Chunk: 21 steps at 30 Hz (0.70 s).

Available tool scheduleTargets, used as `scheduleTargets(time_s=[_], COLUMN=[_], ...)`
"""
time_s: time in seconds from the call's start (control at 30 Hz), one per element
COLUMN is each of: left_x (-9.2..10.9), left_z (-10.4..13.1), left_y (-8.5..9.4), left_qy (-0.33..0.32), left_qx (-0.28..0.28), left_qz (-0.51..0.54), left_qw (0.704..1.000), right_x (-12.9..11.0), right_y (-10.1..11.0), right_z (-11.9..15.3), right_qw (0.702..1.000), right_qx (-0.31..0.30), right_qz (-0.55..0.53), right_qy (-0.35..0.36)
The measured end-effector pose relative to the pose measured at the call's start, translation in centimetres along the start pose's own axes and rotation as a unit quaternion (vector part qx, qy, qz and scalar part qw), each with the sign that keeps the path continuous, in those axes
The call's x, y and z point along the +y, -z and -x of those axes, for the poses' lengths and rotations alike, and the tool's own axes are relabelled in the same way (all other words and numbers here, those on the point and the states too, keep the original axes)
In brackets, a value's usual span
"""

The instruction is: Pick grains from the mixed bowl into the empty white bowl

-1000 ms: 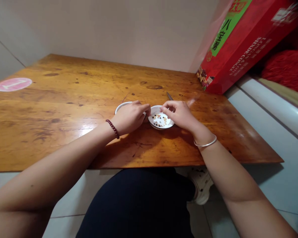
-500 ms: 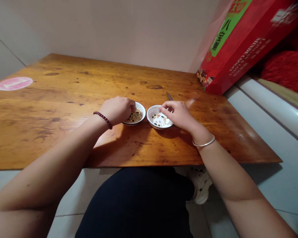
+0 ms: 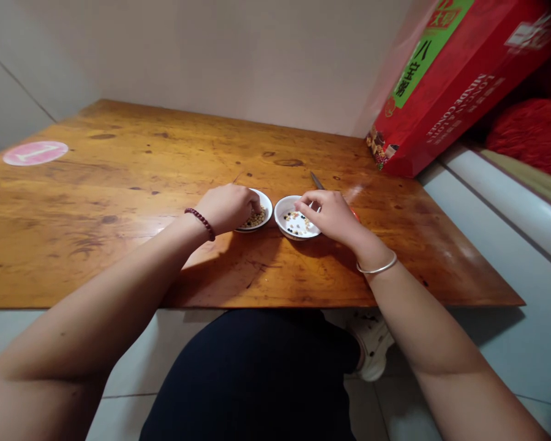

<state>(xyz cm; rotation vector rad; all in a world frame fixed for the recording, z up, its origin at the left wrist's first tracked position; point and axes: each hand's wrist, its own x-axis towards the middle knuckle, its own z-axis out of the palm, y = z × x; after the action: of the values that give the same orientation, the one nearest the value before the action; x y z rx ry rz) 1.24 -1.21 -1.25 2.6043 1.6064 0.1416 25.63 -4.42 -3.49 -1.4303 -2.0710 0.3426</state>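
Two small white bowls with dark rims stand side by side on the wooden table. The left bowl (image 3: 268, 207) holds many pale and black beans (image 3: 258, 218). My left hand (image 3: 229, 208) dips into it with fingertips together among the beans; whatever they grip is hidden. In the right bowl (image 3: 281, 212), several pale, black and orange beans (image 3: 298, 224) are scattered over the bottom. My right hand (image 3: 328, 214) hangs over its right side with curled fingers, thumb and forefinger near each other. I cannot make out what, if anything, is between them.
Behind my right hand lies a pointed grey blade (image 3: 316, 180), with a bit of red showing beside the hand. A red carton (image 3: 459, 92) leans at the back right. On the wooden table (image 3: 133, 177), a pink round sticker (image 3: 35, 153) lies far left.
My left hand has shifted slightly right and reaches deeper into the left bowl. The right hand stays over its bowl, almost unchanged. The whole view has moved a little.
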Motion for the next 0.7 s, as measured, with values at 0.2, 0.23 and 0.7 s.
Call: scheduleTargets(time_s=[0.2, 0.23, 0.7], left_x=[-0.3, -0.4, 0.8], left_z=[0.3, 0.4, 1.3], left_y=[0.7, 1.0, 2.7], left_qy=[0.016, 0.017, 0.04], left_qx=[0.036, 0.035, -0.057], left_qz=[0.01, 0.007, -0.076], left_qw=[0.999, 0.999, 0.995], right_x=[0.0, 0.0, 0.0], right_y=[-0.1, -0.1, -0.3], right_z=[0.0, 0.0, 0.1], right_qw=[1.0, 1.0, 1.0], right_qx=[-0.006, -0.006, -0.005], right_qz=[0.005, 0.005, 0.015], right_qy=[-0.005, -0.005, 0.01])
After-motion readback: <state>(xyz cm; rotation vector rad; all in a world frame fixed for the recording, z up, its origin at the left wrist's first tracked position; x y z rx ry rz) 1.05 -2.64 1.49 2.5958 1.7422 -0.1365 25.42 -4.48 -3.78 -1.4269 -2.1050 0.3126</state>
